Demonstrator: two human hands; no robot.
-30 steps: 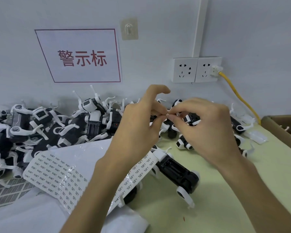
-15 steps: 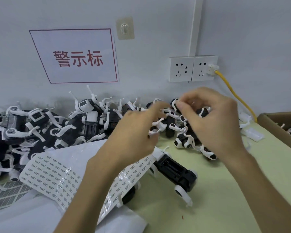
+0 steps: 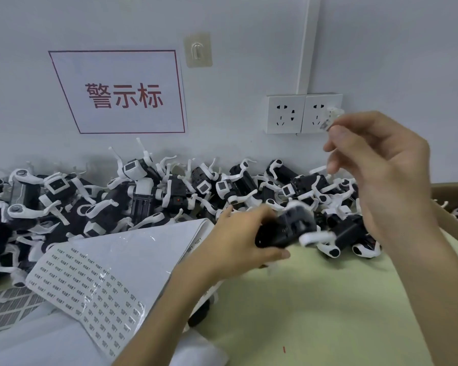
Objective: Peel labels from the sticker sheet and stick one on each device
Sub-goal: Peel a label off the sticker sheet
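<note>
Label (image 3: 325, 125) pinched at right hand (image 3: 381, 167) fingertips; left hand (image 3: 236, 241) clamped round device (image 3: 286, 229). Steady the device, land label one edge first, press flat.

A pale grey wall (image 3: 381, 48) fills the far side. On it, at left, hangs a white sign (image 3: 122, 93) with red characters and a red border; right of it are a clear hook (image 3: 197, 50), two white sockets (image 3: 286, 114) and a white duct (image 3: 308, 43). The near desk (image 3: 315, 313) is pale green.
</note>
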